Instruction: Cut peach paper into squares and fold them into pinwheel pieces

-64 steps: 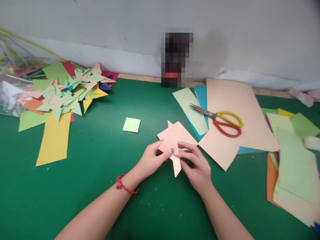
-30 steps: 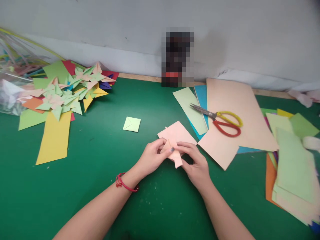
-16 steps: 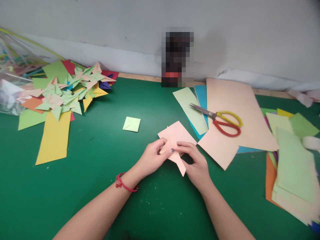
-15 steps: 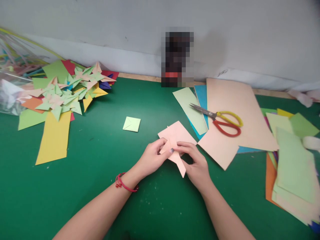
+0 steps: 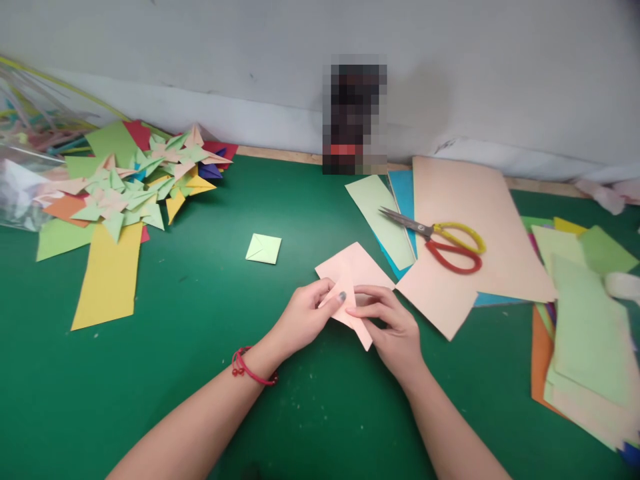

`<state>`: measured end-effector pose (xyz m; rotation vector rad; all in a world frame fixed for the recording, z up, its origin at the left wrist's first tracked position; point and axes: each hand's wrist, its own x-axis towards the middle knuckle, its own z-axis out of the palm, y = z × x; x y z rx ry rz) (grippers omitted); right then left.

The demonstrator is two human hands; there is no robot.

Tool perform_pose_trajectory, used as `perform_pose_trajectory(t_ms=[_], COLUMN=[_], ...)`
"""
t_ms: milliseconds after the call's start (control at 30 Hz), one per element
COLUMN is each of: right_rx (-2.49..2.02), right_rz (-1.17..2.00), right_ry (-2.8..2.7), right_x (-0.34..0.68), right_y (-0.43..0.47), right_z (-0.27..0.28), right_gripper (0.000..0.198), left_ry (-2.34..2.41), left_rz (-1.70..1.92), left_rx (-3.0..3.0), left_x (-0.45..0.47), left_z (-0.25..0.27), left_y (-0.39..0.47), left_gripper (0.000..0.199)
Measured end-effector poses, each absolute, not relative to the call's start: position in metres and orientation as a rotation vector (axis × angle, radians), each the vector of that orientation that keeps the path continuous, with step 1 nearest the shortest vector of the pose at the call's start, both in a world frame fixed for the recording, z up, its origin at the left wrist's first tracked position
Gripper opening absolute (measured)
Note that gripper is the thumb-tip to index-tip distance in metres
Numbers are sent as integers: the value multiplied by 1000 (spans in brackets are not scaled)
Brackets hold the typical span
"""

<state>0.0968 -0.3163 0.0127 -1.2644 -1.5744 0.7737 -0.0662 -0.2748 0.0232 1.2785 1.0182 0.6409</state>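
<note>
Both hands are on a partly folded sheet of pink paper [image 5: 364,261], held low over the green table. My left hand [image 5: 314,313] pinches its left side, the thumb lying flat on a folded flap. On the other side my right hand [image 5: 395,327] grips the lower right part, with a fingertip pressing on the narrow strip that points toward me. The fingers beneath the paper are partly hidden. A small folded light green paper square [image 5: 263,249] lies on the table to the left of my left hand.
Scissors [image 5: 425,230] with yellow and red handles rest on large pink sheets [image 5: 460,180]. Folded paper stars [image 5: 125,190] are heaped at the left beside a clear plastic bag [image 5: 25,187]. Green sheets [image 5: 590,327] are stacked at the right. A wall stands behind the green table [image 5: 190,373].
My right fingertip has slid down along the pink strip, away from my left thumb. The left thumb has shifted slightly, and the strip's end sits a little higher.
</note>
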Motion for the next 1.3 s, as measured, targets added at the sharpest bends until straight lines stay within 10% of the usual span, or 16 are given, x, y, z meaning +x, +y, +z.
perform_pose_trajectory(t_ms=[1300], right_rx=[-1324], right_rz=[924], right_ry=[-1309], right_x=[90], right_y=[-316], right_z=[16], right_gripper=[9], left_ry=[1037], left_rz=[695], left_rx=[1235], left_x=[-63], left_z=[18], left_y=[-278], left_gripper=[24])
